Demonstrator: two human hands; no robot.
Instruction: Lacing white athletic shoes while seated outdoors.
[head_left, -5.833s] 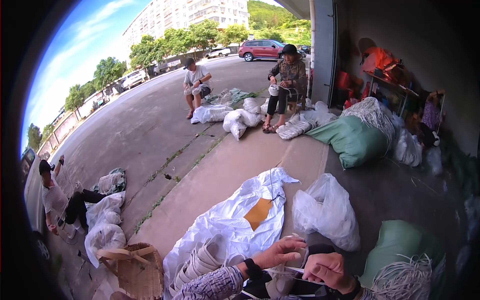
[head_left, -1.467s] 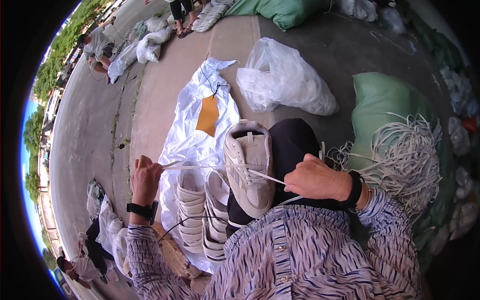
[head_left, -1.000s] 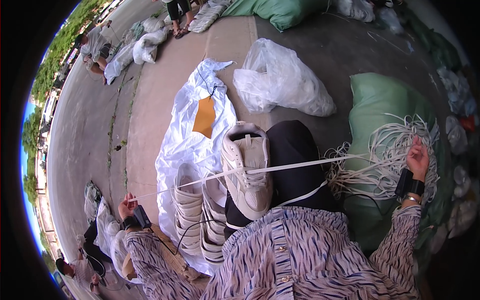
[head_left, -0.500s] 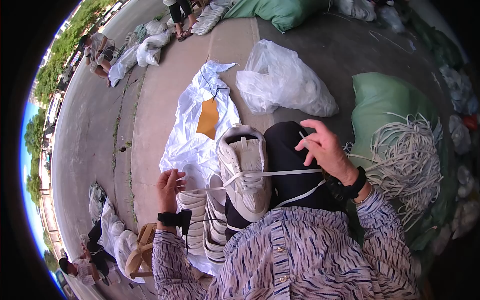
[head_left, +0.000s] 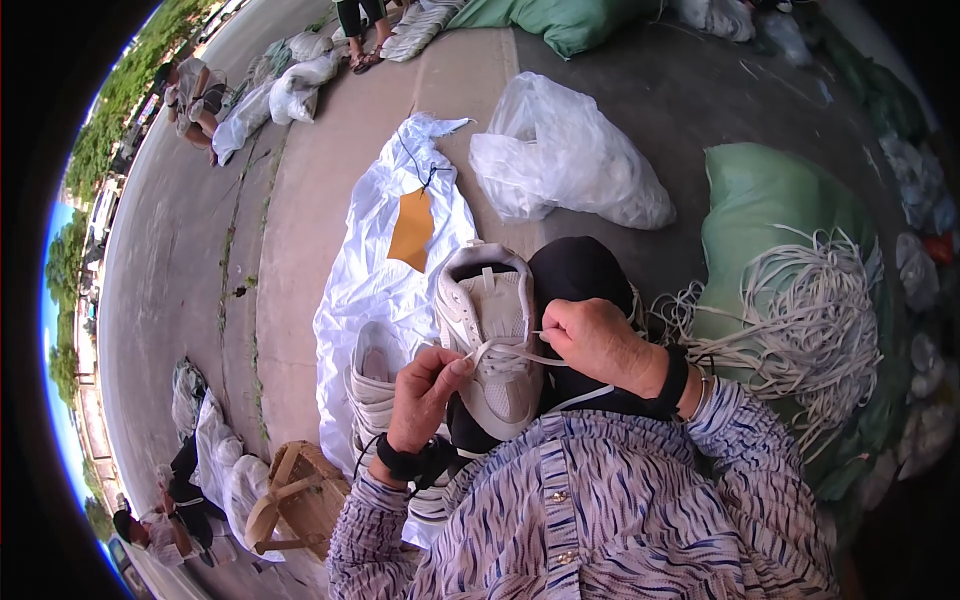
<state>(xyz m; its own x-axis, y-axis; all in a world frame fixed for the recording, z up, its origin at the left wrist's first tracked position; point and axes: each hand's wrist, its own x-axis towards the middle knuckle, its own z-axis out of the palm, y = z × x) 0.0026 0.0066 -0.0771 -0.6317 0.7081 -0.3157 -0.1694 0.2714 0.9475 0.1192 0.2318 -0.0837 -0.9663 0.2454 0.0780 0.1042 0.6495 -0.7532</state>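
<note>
A beige-grey sneaker (head_left: 492,287) rests on my lap, toe toward me. A pale shoelace (head_left: 512,350) passes through its lower eyelets, crossing over the front of the tongue. My left hand (head_left: 425,398) is closed at the shoe's left side, thumb and fingers pinching the lace. Just right of the shoe, my right hand (head_left: 600,342) pinches the lace near an end, its short tip showing above the fingers. Part of the lace trails under that hand across my dark trousers. Left of the shoe, stacked pale shoes (head_left: 370,385) are partly hidden behind my left hand and forearm.
A bundle of loose laces (head_left: 815,310) lies over a green sack (head_left: 760,185) at my right. Ahead are a white plastic bag (head_left: 590,165) and a white sheet (head_left: 345,300) bearing a yellow-brown card (head_left: 411,232). A woven basket (head_left: 310,500) stands lower left. Other people sit farther off.
Both hands have come inward from either side to the shoe. The lace, earlier pulled out wide, now hangs slacker between them. My right hand's spread fingers have closed into a pinch.
</note>
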